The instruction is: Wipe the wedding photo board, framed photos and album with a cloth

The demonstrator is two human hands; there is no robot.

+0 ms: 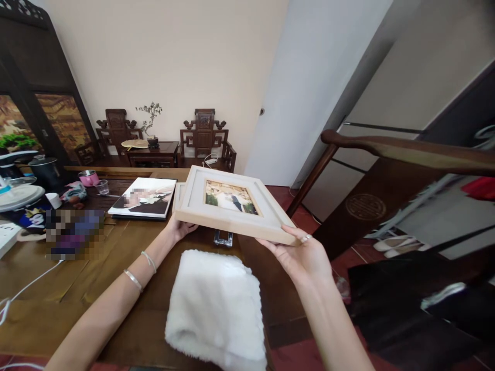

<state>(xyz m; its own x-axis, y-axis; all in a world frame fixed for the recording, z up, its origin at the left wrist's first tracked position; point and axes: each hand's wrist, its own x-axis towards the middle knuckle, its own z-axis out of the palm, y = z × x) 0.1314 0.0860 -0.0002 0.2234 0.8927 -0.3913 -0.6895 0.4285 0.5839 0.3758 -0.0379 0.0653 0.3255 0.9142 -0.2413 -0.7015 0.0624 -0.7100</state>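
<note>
A pale wooden picture frame [201, 216] with a wide white mat and a small photo in its middle is held up, tilted, above the table. My left hand [181, 226] grips its near left corner, fingers underneath. At the right corner my right hand [301, 252] holds it, thumb on top and fingers below. Below the frame a folded white fluffy cloth [216, 309] lies at the table's edge. A small dark object with a clear or silvery rim [223, 237] shows just under the frame; its kind cannot be told.
Left of the frame, a photo book or panel [143, 198] lies on the wooden table [127, 288]. A pink cup [88, 178], a clear cup [102, 187] and a black pot [44, 170] stand farther left. A dark wooden chair [348, 190] rises close on the right.
</note>
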